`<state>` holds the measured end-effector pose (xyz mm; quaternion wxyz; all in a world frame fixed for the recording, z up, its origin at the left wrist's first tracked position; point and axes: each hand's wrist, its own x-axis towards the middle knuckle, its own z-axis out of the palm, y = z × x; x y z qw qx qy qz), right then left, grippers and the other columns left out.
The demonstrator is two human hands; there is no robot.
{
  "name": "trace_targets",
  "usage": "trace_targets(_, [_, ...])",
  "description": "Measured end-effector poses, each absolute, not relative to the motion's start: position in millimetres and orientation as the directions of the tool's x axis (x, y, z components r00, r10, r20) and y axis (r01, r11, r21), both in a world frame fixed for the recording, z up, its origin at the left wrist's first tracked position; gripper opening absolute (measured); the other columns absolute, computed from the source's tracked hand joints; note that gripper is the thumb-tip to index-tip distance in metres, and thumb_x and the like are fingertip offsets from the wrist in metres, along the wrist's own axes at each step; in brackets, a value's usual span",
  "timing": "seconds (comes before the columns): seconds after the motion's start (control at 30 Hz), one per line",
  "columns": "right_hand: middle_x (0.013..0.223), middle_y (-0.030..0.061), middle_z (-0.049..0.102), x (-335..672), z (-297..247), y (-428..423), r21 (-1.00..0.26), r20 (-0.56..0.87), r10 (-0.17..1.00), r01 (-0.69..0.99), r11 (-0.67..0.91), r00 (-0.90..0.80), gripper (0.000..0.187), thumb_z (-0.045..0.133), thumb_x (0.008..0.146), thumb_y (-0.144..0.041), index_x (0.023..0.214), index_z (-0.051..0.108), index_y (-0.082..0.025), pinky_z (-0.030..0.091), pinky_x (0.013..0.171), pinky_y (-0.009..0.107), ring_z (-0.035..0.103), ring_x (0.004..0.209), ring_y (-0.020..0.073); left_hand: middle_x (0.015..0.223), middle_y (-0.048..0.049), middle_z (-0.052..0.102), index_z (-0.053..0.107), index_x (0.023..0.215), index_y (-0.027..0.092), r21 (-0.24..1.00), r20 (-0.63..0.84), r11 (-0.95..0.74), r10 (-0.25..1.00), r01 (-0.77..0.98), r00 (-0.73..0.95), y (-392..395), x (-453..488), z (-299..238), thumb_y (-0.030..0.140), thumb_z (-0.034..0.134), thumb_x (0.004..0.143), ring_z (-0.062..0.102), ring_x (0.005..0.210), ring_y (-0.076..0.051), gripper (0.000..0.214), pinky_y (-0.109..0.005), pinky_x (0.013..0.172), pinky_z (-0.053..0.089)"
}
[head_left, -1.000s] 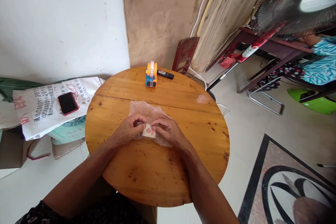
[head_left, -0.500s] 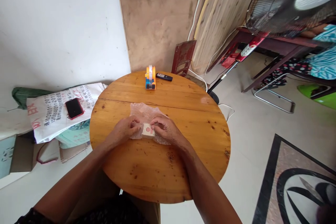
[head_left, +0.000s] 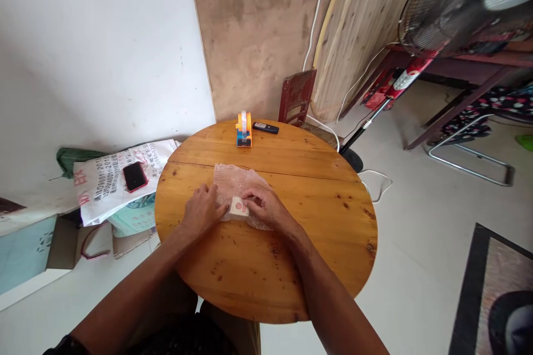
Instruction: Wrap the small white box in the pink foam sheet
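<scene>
White box (head_left: pixel 239 209): lying at the near edge of a sheet of bubble wrap (head_left: pixel 239 177), between left hand (head_left: pixel 202 209) and right hand (head_left: pixel 268 208); marked in red print on top.
Bubble wrap: spread out crinkled on the round wooden bench (head_left: pixel 320 238), reaching beyond the box on both sides and behind.
Left-hand grip: loose and unclosed, palm down over the left part of the wrap, with bent fingers and a thumb pointing to the box's left side.
Right-hand grip: bent in at the box's far right corner, with thumb and fingertips at the edge; cannot tell whether pinching the box or only touching.
Tape dispenser (head_left: pixel 244 136): standing near the bench's far rim, orange and blue.
Black handset (head_left: pixel 265 128): lying just to the right of the dispenser.
Phone (head_left: pixel 135 176): lying on a white printed sack (head_left: pixel 97 191), left of the bench.
Fan (head_left: pixel 428 16): standing to the right, beyond the bench.
</scene>
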<state>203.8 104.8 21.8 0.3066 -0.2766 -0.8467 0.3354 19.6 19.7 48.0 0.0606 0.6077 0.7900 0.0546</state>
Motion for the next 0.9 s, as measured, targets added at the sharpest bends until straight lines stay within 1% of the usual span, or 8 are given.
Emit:
trace_targets(0.07, [0.084,0.002,0.068,203,22,106,-0.732,0.352,0.666,0.25,0.634,-0.658,0.011,0.059,0.08,-0.014,0.083,0.067,-0.02,0.043,0.073,0.026,0.059,0.08,0.0156,0.109,-0.019,0.063,0.057,0.112,0.014,0.079,-0.022,0.29,0.957,0.954,-0.289,16,21,50,0.05,0.054,0.087,0.062,0.103,-0.034,0.044,-0.036,0.075,0.048])
trace_targets(0.17, [0.083,0.0022,0.067,202,21,107,-0.731,0.358,0.662,0.244,0.638,-0.659,0.011,0.059,0.08,-0.012,0.082,0.067,-0.019,0.043,0.073,0.026,0.059,0.08,0.0154,0.1,-0.0192,0.068,0.055,0.111,0.012,0.05,-0.097,0.321,0.944,0.946,-0.315,16,21,55,0.052,0.053,0.086,0.066,0.095,-0.035,0.047,-0.038,0.074,0.048])
trace_targets(0.37, [0.083,0.0018,0.067,202,18,107,-0.742,0.353,0.671,0.242,0.625,-0.652,0.012,0.059,0.08,-0.012,0.084,0.068,-0.019,0.043,0.072,0.026,0.059,0.079,0.0149,0.097,-0.0199,0.071,0.058,0.106,0.011,0.132,-0.184,0.365,0.923,0.922,-0.339,25,15,55,0.049,0.055,0.082,0.068,0.095,-0.035,0.045,-0.034,0.069,0.045])
trace_targets(0.47, [0.084,0.0018,0.068,203,19,106,-0.759,0.335,0.676,0.237,0.607,-0.657,0.012,0.058,0.081,-0.013,0.085,0.068,-0.019,0.043,0.072,0.025,0.06,0.079,0.0147,0.089,-0.0195,0.071,0.062,0.09,0.012,0.17,-0.162,0.382,0.92,0.908,-0.356,26,8,53,0.053,0.056,0.078,0.067,0.09,-0.036,0.043,-0.034,0.065,0.04])
trace_targets(0.57, [0.085,0.0026,0.068,203,20,105,-0.76,0.318,0.684,0.255,0.598,-0.657,0.012,0.058,0.081,-0.013,0.085,0.068,-0.019,0.043,0.072,0.026,0.06,0.08,0.015,0.064,-0.0122,0.063,0.055,0.058,0.017,0.303,-0.165,0.392,0.919,0.868,-0.357,24,0,53,0.052,0.063,0.072,0.065,0.075,-0.033,0.039,-0.032,0.059,0.033])
trace_targets(0.63, [0.085,0.0024,0.068,202,21,105,-0.763,0.312,0.689,0.26,0.592,-0.654,0.013,0.058,0.08,-0.012,0.085,0.068,-0.019,0.043,0.071,0.026,0.06,0.079,0.015,0.052,-0.0047,0.053,0.047,0.048,0.019,0.398,-0.179,0.381,0.924,0.834,-0.337,22,-4,52,0.045,0.066,0.068,0.06,0.064,-0.025,0.038,-0.029,0.056,0.028])
trace_targets(0.77, [0.084,0.0023,0.068,202,21,106,-0.762,0.322,0.687,0.252,0.596,-0.651,0.012,0.059,0.08,-0.013,0.084,0.069,-0.019,0.043,0.071,0.025,0.06,0.078,0.0149,0.049,0.0033,0.046,0.044,0.051,0.019,0.568,-0.176,0.365,0.93,0.737,-0.324,21,-8,47,0.028,0.063,0.068,0.049,0.053,-0.014,0.028,-0.024,0.051,0.024])
trace_targets(0.9, [0.084,0.0028,0.068,202,21,106,-0.757,0.32,0.683,0.256,0.601,-0.657,0.01,0.06,0.081,-0.015,0.084,0.068,-0.019,0.043,0.072,0.026,0.06,0.079,0.0151,0.056,0.0053,0.052,0.046,0.066,0.019,0.764,-0.217,0.363,0.923,0.534,-0.318,22,-2,44,0.027,0.055,0.074,0.05,0.047,-0.01,0.013,-0.021,0.045,0.034])
